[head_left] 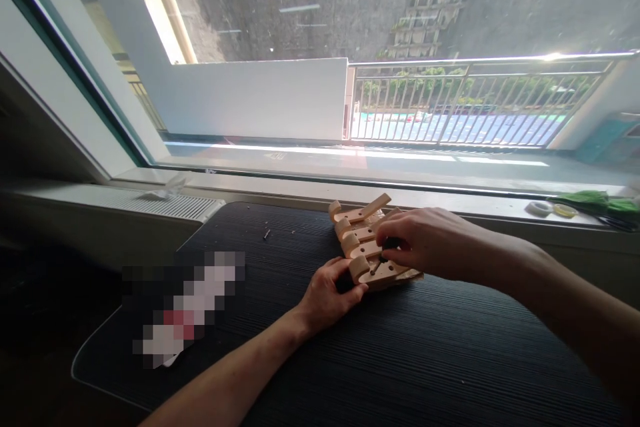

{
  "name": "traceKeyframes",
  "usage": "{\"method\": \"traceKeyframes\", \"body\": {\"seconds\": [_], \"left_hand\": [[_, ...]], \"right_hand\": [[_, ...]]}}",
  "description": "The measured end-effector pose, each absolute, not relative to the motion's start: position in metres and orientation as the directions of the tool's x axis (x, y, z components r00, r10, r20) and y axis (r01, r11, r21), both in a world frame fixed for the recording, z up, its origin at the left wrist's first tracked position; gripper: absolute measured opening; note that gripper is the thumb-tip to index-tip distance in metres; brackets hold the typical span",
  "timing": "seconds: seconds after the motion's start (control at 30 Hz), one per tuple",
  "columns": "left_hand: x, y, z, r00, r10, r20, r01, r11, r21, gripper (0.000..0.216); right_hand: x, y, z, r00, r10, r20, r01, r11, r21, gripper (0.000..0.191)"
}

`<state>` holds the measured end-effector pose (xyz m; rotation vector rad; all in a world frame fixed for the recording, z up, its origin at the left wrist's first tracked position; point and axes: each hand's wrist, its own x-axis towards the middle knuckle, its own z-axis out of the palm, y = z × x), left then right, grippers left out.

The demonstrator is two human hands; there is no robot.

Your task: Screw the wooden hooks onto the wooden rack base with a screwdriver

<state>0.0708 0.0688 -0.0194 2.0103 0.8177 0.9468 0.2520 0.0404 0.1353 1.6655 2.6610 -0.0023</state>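
A pale wooden rack of hooks (pixel 363 250), with several curled ends and dark holes, lies on the dark table. Something clear like plastic film shows along its edge. My left hand (pixel 330 293) grips the near left corner of the rack, thumb in front and fingers behind. Above the rack's right part, my right hand (pixel 425 243) is closed round the dark handle of a screwdriver (pixel 384 256). Its thin shaft slants down left to the nearest strip of the rack; whether the tip sits in a screw cannot be made out.
A loose screw (pixel 267 234) and small specks lie on the black table (pixel 480 353). A blurred-out pale strip (pixel 200 303) rests at the left. Tape rolls (pixel 540 208) and a green bundle (pixel 590 201) sit on the windowsill. Behind is a large window.
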Motion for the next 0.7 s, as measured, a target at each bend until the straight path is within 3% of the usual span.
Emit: {"method": "traceKeyframes", "body": {"seconds": [0.13,0.53,0.7], "left_hand": [[0.070,0.070,-0.020,0.510,0.782,0.359,0.215,-0.520,0.827,0.021],[0.068,0.069,-0.016,0.493,0.792,0.359,0.225,-0.515,0.827,0.022],[0.073,0.061,-0.014,0.424,0.852,0.308,0.227,-0.429,0.874,0.034]], "right_hand": [[0.242,0.037,0.143,-0.534,0.843,-0.073,0.846,0.532,-0.035,0.011],[0.242,0.047,0.131,-0.334,0.939,-0.085,0.942,0.331,-0.047,0.020],[0.233,0.039,0.141,-0.400,0.916,-0.045,0.916,0.401,0.031,0.023]]}}
